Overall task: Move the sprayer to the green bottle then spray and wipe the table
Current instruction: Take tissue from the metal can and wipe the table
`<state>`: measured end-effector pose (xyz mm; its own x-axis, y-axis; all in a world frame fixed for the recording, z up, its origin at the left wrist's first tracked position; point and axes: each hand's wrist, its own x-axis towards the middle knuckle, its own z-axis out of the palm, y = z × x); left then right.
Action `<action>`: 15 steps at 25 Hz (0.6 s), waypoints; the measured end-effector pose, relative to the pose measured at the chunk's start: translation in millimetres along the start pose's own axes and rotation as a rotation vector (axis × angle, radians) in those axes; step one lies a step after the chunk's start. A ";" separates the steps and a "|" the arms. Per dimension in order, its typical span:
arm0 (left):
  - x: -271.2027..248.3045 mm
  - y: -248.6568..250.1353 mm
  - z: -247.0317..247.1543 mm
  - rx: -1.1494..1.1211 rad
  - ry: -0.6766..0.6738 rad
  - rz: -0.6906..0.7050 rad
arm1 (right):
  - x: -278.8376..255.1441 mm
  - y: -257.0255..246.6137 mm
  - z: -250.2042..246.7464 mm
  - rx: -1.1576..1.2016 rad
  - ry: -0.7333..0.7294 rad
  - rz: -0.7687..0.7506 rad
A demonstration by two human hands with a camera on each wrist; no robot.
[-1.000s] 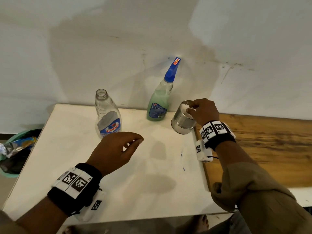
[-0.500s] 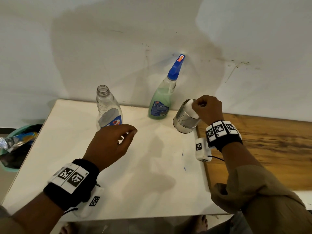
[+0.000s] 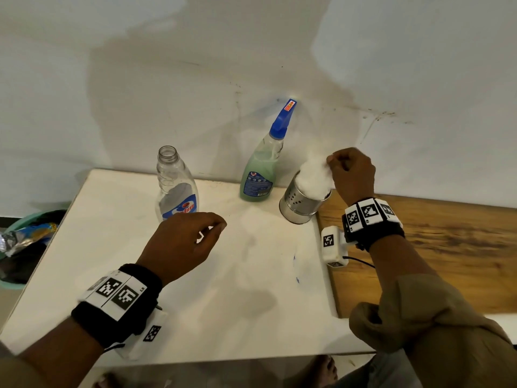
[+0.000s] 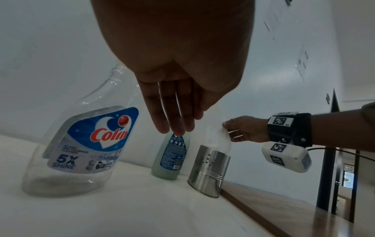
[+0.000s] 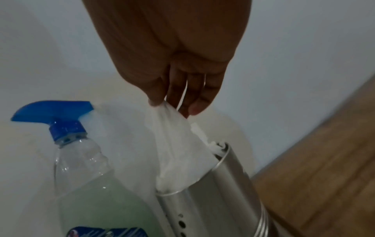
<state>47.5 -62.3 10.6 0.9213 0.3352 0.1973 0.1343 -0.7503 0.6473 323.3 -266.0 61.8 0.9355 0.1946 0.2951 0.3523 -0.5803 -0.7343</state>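
Observation:
The green bottle point(image 3: 258, 175) stands at the back of the white table point(image 3: 195, 303) with the blue sprayer point(image 3: 282, 119) screwed on top. Beside it a steel canister point(image 3: 303, 204) tilts, with a white tissue point(image 3: 316, 175) half drawn out of it. My right hand point(image 3: 335, 163) pinches the top of that tissue point(image 5: 174, 128) between thumb and fingers above the canister point(image 5: 219, 200). The green bottle point(image 5: 97, 189) and its sprayer point(image 5: 54, 115) stand just left of it. My left hand point(image 3: 212, 228) hovers over the table, fingers loosely bent, holding nothing.
An empty clear Colin bottle point(image 3: 174, 186) without a cap stands left of the green one, close to my left hand. A wooden surface point(image 3: 433, 256) adjoins the table on the right. A green bin point(image 3: 22, 247) with rubbish sits below the table's left edge.
My right hand has lifted, drawing the tissue up out of the canister. The left hand stays hovering, nearly unmoved.

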 end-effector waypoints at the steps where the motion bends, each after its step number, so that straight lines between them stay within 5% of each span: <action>1: 0.1 1.8 1.5 0.004 -0.006 0.007 | 1.5 0.1 -0.7 0.034 0.033 -0.001; 5: -2.6 6.9 7.1 0.011 -0.043 0.046 | 5.0 1.5 -4.8 0.186 0.143 0.037; 15: -2.6 8.3 14.8 0.008 -0.080 0.062 | 6.9 -15.4 -25.4 0.759 0.060 0.139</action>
<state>51.6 -77.8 4.6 0.9540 0.2418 0.1775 0.0787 -0.7729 0.6296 323.6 -275.9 90.7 0.9771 0.1035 0.1859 0.1746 0.1094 -0.9785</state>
